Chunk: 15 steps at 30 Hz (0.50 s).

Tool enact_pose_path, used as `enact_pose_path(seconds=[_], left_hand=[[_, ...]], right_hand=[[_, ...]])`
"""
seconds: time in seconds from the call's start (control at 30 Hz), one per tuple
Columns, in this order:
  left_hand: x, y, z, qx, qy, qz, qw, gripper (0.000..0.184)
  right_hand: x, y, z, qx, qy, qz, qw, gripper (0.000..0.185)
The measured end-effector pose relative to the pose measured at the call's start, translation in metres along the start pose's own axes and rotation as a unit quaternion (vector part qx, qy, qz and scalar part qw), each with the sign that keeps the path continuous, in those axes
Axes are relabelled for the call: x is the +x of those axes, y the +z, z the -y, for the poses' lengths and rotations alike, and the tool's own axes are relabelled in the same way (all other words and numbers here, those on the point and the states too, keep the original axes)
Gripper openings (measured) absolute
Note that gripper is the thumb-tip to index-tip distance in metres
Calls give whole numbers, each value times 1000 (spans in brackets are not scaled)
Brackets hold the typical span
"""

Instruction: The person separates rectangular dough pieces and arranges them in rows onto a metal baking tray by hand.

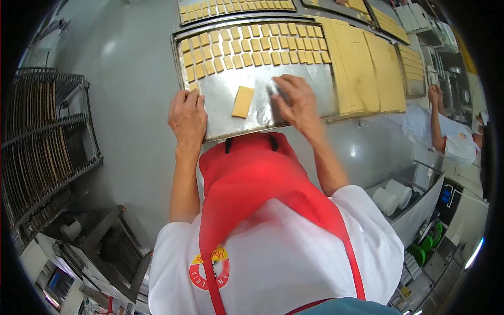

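A metal tray bears rows of small tan dough rectangles across its far half. One larger dough piece lies alone on the bare near part. At the tray's left edge, my left hand has its fingers pressed together around a small dough piece, at the start of another row. My right hand hovers over the right part of the tray, blurred, with thumb and fingers apart and nothing visible between them.
Right of the tray lies a large sheet of dough. More trays stand beyond it. A rack of trays is at far left. A co-worker in white is at far right, arms near the worktop.
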<state>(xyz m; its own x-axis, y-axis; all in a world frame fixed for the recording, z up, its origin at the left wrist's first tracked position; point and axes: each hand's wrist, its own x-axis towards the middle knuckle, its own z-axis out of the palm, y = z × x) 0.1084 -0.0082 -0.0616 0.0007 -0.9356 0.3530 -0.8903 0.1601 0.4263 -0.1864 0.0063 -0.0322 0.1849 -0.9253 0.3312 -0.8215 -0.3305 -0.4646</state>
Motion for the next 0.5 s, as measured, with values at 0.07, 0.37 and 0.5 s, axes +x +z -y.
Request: enact_pose_path(seconds=[0.07,0.37,0.5], left_hand=[[11,-4,-27,-23,11,-4,1000,16],[53,81,-191,-173,104,94,975,19],[63,119,-227,-136,74,167,974,23]], right_hand=[[1,-23,-39,9,42,-45,998,34],[30,-81,-150,-85,0,-52,995,28],[36,-77,-164,-60,-17,-33,998,24]])
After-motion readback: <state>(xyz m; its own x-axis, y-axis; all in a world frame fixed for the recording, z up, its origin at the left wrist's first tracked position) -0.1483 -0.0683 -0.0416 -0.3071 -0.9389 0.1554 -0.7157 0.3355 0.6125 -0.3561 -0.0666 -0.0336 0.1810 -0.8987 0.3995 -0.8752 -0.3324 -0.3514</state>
